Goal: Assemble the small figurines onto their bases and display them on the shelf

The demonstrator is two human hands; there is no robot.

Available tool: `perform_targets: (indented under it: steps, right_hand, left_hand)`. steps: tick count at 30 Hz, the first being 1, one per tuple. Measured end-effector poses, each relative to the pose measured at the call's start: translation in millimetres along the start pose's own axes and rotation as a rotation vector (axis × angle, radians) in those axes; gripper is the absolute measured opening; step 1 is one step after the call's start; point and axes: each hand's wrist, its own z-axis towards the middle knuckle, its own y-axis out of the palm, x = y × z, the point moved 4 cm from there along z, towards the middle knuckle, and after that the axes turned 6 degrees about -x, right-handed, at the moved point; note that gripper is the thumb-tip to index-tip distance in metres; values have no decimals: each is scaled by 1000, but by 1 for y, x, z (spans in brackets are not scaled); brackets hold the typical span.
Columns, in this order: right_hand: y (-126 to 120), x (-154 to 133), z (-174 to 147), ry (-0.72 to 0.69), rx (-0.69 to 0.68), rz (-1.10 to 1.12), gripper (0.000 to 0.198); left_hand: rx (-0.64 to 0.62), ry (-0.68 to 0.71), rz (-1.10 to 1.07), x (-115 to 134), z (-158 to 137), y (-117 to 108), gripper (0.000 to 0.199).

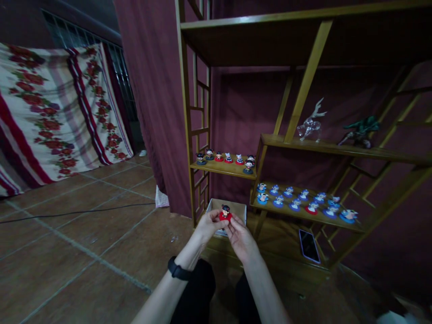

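Note:
Between my two hands is a small figurine (pixel 225 212) with dark hair and a red base, held upright. My left hand (pixel 209 223) grips it from the left, fingers closed at the base. From the right, the fingers of my right hand (pixel 240 237) pinch the same base. Just behind and below them stands an open box (pixel 238 209), its contents largely hidden by my hands. Several similar figurines (pixel 219 156) stand on the left shelf (pixel 224 168) above the box.
Several blue-based figurines (pixel 294 204) stand in rows on the lower right shelf (pixel 351 223). A clear deer ornament (pixel 309 128) and a dark green figure (pixel 361 130) occupy the shelf above. A phone (pixel 309 246) lies on the bottom board. A cable (pixel 77 213) crosses the floor.

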Motion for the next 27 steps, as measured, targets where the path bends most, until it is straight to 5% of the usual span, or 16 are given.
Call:
perform_targets:
  steps: [11, 27]
  right_hand:
    - [11, -10, -6, -97, 23, -22, 21]
    - [-2, -5, 8, -20, 23, 64, 12]
  left_hand:
    - [-74, -62, -94, 0, 8, -5, 43]
    - [113, 114, 173, 4, 10, 4, 46]
